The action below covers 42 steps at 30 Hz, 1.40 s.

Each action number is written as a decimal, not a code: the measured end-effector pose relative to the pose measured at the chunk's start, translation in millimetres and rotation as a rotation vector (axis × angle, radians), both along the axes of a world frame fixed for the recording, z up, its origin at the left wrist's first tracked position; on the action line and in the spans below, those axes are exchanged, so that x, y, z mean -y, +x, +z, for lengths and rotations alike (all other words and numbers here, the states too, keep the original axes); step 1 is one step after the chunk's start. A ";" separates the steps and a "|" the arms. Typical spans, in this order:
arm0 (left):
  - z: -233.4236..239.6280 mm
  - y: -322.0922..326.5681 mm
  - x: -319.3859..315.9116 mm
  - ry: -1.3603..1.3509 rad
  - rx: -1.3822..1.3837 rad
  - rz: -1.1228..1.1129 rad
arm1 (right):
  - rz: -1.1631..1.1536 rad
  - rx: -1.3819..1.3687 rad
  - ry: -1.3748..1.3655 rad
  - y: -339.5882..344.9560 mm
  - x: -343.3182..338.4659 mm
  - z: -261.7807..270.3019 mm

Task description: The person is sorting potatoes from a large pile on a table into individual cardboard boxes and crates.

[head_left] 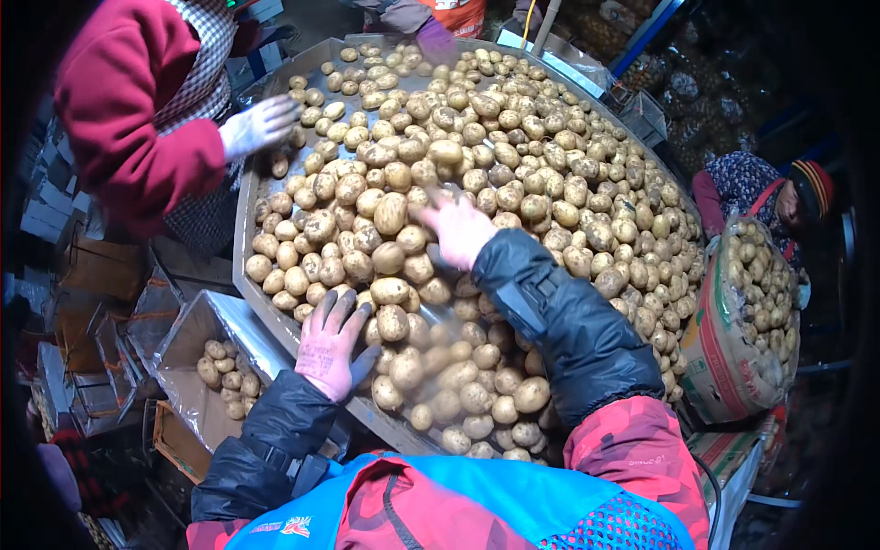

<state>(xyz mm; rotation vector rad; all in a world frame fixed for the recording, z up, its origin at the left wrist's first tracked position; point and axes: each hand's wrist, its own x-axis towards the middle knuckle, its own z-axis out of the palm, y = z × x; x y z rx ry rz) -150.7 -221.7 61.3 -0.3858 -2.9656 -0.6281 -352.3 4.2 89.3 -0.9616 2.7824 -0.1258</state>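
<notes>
A large heap of potatoes (605, 227) covers much of a metal-rimmed sorting table (251, 275). My left hand (331, 346), in a pink glove with dark fingertips, lies spread at the table's near left edge, its fingers touching potatoes and holding none. My right hand (457, 227), in a like glove, reaches over the middle of the heap with its fingers apart; it is blurred, and whether a fingertip touches a potato is unclear. Several potatoes near my body, between my arms, are blurred.
At left a person in a red sleeve has a white-gloved hand (260, 127) at the table. A plastic-lined box (185, 385) holds potatoes. A purple-gloved hand (436, 41) is at the far edge. A full sack (722, 344) stands right, beside another person (749, 179).
</notes>
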 end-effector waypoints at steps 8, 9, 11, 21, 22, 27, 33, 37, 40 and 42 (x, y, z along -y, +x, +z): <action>-6.0 1.6 1.9 0.013 -0.032 -0.010 | 0.065 -0.061 -0.086 58.4 10.5 14.5; -4.8 0.4 1.4 0.028 -0.018 -0.016 | 0.083 -0.083 -0.086 62.1 27.6 15.3; -6.5 1.8 2.9 0.020 -0.021 -0.024 | 0.182 0.048 -0.033 53.1 60.2 9.7; -5.6 -1.8 -2.3 0.046 -0.003 -0.015 | -0.099 -0.030 0.080 -57.2 102.4 -2.2; -6.1 -5.5 -3.2 0.061 0.012 -0.033 | -0.150 -0.043 0.072 -66.4 95.3 -2.0; -2.2 -0.1 3.5 0.049 0.019 0.004 | -0.169 0.031 0.036 -63.0 64.4 -2.5; -1.0 -0.8 4.9 0.046 0.032 0.013 | 0.059 0.424 -0.128 -108.2 -17.4 29.8; 5.9 -10.5 -3.3 0.076 0.049 -0.029 | -0.410 -0.048 0.027 -205.5 -115.1 -13.8; -0.9 -9.1 2.9 0.089 0.041 -0.030 | -0.408 0.090 0.368 -224.0 -91.5 -38.2; 0.1 -5.4 6.0 0.073 0.063 -0.007 | -0.441 0.134 0.439 -226.8 -64.1 -45.9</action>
